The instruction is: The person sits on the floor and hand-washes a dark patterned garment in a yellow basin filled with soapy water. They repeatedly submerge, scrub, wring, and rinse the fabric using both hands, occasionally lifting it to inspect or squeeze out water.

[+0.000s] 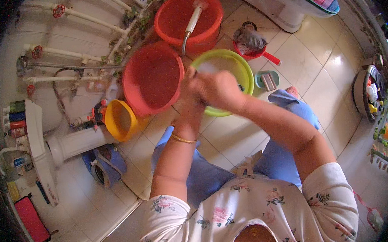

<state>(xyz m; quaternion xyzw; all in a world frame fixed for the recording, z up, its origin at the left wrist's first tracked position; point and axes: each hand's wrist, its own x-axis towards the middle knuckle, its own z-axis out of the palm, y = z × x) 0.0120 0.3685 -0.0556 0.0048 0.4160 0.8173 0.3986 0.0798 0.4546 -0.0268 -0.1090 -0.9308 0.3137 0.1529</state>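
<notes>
Blurred by motion, my left hand (193, 87) and my right hand (222, 90) are together over the near left part of a lime-green basin (248, 70). Whether cloth or anything else lies between them cannot be told. The basin stands on the tiled floor, and its inside is partly hidden by my hands. A red dipper (272, 58) with grey cloth (249, 39) in it lies beyond the basin to the right. Beside the basin's right edge, a bar of soap (269, 82) rests on a green soap dish (259, 80).
A red tub (154, 78) and another red tub (219, 24) holding a shower head (194, 19) stand at the left and back. A yellow bucket (121, 121) is by the sink pedestal (81, 144). Pipes line the left wall; a toilet (280, 7) stands back right.
</notes>
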